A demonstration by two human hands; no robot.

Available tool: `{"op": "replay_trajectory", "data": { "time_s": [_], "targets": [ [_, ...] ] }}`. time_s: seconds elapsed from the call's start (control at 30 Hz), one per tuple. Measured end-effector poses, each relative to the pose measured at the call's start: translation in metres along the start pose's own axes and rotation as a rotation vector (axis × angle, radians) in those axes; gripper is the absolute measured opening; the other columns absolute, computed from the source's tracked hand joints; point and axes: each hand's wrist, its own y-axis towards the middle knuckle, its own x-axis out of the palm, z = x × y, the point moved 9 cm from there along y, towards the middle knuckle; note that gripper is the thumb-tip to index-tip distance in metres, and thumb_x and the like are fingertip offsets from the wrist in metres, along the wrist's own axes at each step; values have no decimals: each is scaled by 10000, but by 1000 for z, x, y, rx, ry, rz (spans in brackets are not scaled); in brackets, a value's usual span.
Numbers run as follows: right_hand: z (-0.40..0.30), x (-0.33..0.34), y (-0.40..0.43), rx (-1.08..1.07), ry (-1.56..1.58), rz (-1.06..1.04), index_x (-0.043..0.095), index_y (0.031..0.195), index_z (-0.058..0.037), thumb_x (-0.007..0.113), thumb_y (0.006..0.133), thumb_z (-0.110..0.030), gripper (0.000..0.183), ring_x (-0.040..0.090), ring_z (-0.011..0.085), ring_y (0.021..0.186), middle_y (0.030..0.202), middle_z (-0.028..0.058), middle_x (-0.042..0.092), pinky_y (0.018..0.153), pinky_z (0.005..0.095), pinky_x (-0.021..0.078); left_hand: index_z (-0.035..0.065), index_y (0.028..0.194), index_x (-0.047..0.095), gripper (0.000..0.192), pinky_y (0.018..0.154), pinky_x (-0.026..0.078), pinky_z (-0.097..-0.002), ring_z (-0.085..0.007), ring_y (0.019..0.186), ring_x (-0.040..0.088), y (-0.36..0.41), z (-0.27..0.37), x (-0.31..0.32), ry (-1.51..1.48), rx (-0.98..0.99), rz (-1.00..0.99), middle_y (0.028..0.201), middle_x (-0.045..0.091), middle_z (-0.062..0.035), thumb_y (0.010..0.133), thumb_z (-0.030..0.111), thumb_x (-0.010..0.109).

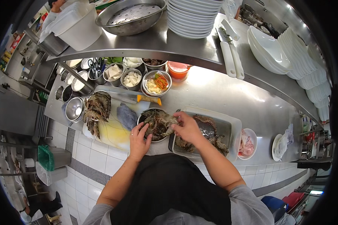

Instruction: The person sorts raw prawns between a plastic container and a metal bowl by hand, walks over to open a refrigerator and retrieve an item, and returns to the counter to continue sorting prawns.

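Raw prawns fill a round metal bowl in front of me. My left hand rests at the bowl's near left rim, fingers spread, its fingertips on the prawns; whether it grips one I cannot tell. A prawn at the bowl's right side is pinched between the thumb and fingers of my right hand. To the right, a plastic tub holds more prawns in liquid, partly hidden by my right forearm. At the left, prawns are heaped on a bowl on the yellow-stained cutting board, beside a grey cloth.
A knife with a yellow handle lies across the board's far edge. Behind stand bowls of cut ingredients and an orange container. The steel shelf overhangs the counter, bearing plates and white-handled knives. A bowl of raw meat sits right.
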Motion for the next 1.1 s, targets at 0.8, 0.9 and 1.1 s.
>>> {"op": "replay_trajectory", "data": {
  "time_s": [0.8,0.9,1.1],
  "targets": [
    [-24,1,1,-223,-485,202,707,1296,-25,763,918,-183,414,735,375,1068,1172,201,724,905,483,601,42,1485,589,641,1161,436,-506,-438,1357,537,-8,3,-6,22,13,-7,1486,556,-232,889,132,808],
    [-2,-80,-7,-95,-464,292,768,1176,-87,804,886,-220,322,732,337,1081,1079,161,765,909,448,594,51,1493,580,651,1157,421,-529,-441,1352,531,-12,-4,-14,28,1,29,1501,546,-218,896,172,809],
    [65,11,-57,-544,-980,-322,735,1137,-91,815,790,-265,397,691,352,1055,1072,138,719,1068,532,510,47,1497,577,636,1175,430,-500,-434,1392,522,-11,-4,-12,20,-3,31,1523,538,-232,903,127,790]
  ]
}}
